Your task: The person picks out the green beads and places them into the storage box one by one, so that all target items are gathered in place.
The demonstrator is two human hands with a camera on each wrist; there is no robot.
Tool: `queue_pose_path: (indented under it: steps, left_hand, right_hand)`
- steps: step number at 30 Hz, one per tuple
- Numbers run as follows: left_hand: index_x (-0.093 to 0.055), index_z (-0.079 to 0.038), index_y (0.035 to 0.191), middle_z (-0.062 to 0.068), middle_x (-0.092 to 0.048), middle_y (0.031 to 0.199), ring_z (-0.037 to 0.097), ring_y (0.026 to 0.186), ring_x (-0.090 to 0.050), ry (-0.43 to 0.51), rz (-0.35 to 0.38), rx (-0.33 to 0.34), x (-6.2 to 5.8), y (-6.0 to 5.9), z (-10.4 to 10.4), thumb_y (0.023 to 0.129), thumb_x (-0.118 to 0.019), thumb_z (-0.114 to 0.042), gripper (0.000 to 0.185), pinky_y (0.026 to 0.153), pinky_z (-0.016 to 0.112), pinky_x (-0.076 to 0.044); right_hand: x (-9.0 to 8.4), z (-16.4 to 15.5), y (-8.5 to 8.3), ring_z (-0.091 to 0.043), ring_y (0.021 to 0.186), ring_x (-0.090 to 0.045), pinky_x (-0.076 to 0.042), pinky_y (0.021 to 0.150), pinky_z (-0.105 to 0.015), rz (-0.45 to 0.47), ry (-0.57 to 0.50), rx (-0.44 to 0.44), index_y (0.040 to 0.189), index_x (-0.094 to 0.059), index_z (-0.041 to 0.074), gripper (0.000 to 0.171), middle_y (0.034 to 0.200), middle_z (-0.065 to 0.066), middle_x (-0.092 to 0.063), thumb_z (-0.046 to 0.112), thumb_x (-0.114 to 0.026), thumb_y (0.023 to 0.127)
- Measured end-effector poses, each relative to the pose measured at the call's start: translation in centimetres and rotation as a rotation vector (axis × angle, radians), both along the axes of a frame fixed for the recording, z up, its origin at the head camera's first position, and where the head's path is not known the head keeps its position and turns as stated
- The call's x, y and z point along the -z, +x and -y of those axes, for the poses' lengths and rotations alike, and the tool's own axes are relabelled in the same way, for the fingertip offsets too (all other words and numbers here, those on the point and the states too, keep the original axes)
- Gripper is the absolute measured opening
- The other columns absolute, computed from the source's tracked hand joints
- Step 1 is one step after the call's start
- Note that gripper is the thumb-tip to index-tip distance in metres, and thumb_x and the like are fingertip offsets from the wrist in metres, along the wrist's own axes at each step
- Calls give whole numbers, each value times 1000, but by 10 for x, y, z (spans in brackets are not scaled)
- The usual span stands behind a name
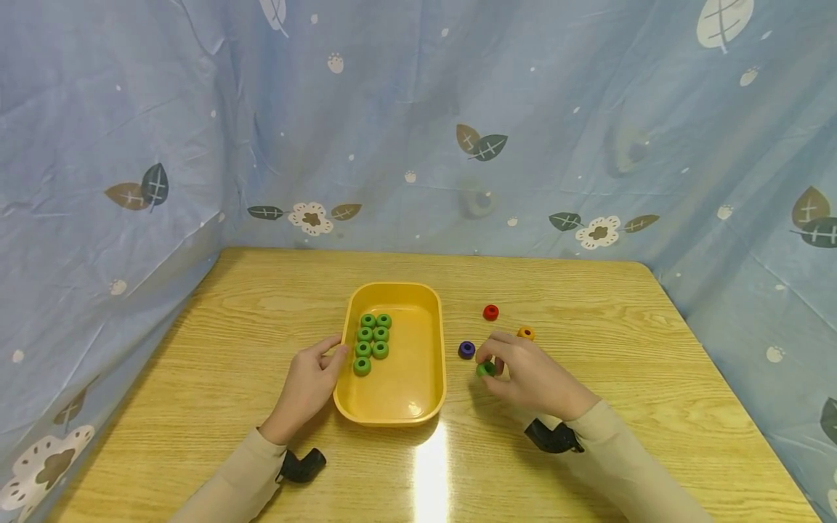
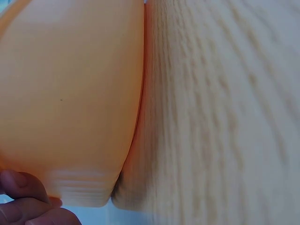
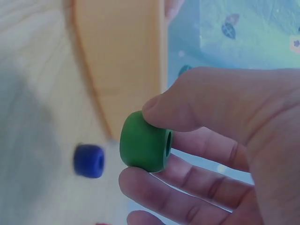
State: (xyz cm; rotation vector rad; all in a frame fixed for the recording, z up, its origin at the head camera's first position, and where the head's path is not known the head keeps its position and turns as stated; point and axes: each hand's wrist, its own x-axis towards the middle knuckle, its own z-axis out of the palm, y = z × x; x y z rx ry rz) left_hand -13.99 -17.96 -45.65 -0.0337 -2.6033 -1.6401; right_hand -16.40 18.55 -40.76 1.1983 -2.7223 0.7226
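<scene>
Right hand point(image 1: 532, 378) has a green ring point(image 1: 485, 369) pinched between thumb and fingers, just off the right side of the yellow tray point(image 1: 434, 378), low over the wooden table point(image 1: 588, 472). The wrist view shows the grip nicely: thumb on top, fingers point(image 3: 159, 192) curled underneath, the ring's hole facing the palm.

Left hand point(image 1: 307, 385) sits at the tray's 9 o'clock edge with relaxed fingers touching the rim, not wrapped around anything; in its wrist view the fingertips point(image 2: 18, 187) lie against the tray wall.

Inside the tray, seven green rings point(image 1: 373, 335) are lined up in two columns along the left wall, so the whole right half and the near end of the tray floor are bare.

Loose bits around the right hand: purple ring point(image 1: 466, 349) at about 10 o'clock, just beside the tray's right edge; orange ring point(image 1: 526, 333) at 12, right by the knuckles; red ring point(image 1: 490, 312) farther out at 11. Plenty of table toward 3 o'clock before the edge and the blue curtain point(image 1: 418, 109).
</scene>
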Motion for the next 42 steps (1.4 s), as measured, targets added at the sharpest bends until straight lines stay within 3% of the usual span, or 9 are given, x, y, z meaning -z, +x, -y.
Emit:
queue_pose_path:
  steps: [9, 15, 23, 27, 31, 42]
  left_hand:
    - [-56, 8, 144, 26, -76, 105, 28, 87, -78, 17, -5, 9, 0, 0, 0, 109, -56, -20, 45, 65, 22, -54]
    - [-55, 7, 145, 26, -76, 106, 26, 84, -78, 13, 0, 7, 0, 0, 1, 109, -56, -21, 46, 64, 22, -53]
    - [-56, 7, 144, 26, -77, 105, 25, 83, -78, 5, -7, 9, 1, -1, 1, 109, -56, -21, 45, 63, 22, -53]
    - [-56, 7, 144, 23, -78, 99, 19, 71, -73, -7, 3, 4, -1, -1, 1, 109, -56, -22, 45, 61, 22, -51]
    - [-56, 7, 145, 20, -79, 93, 15, 63, -67, -17, 9, -1, -1, -1, 1, 109, -56, -22, 46, 59, 22, -49]
    - [-56, 6, 145, 21, -79, 96, 17, 65, -69, -5, 3, 1, 0, -2, 2, 109, -56, -23, 46, 60, 22, -49]
  right_hand:
    - [-22, 28, -6, -13, 80, -62, -52, 72, -23, -17, 21, -35, 101, -69, 16, 15, 99, 5, -62, 10, -77, 91]
    - [-29, 47, -10, -7, 78, -56, -52, 72, -21, 6, 20, -46, 103, -70, 16, 15, 101, 4, -61, 12, -79, 92]
    - [-31, 70, -19, -13, 81, -65, -53, 72, -21, -1, 11, -108, 105, -70, 12, 14, 103, -1, -63, 9, -76, 93]
    - [-32, 81, -22, -16, 80, -66, -53, 72, -22, -26, 38, -129, 104, -70, 13, 13, 103, 0, -63, 10, -76, 93]
    - [-35, 93, -26, -17, 79, -65, -52, 72, -21, -24, 80, -151, 104, -71, 13, 12, 103, -1, -64, 10, -76, 93]
    - [-34, 125, -35, -11, 80, -58, -54, 75, -26, 24, 188, -163, 106, -75, 13, 12, 103, -1, -66, 13, -76, 93]
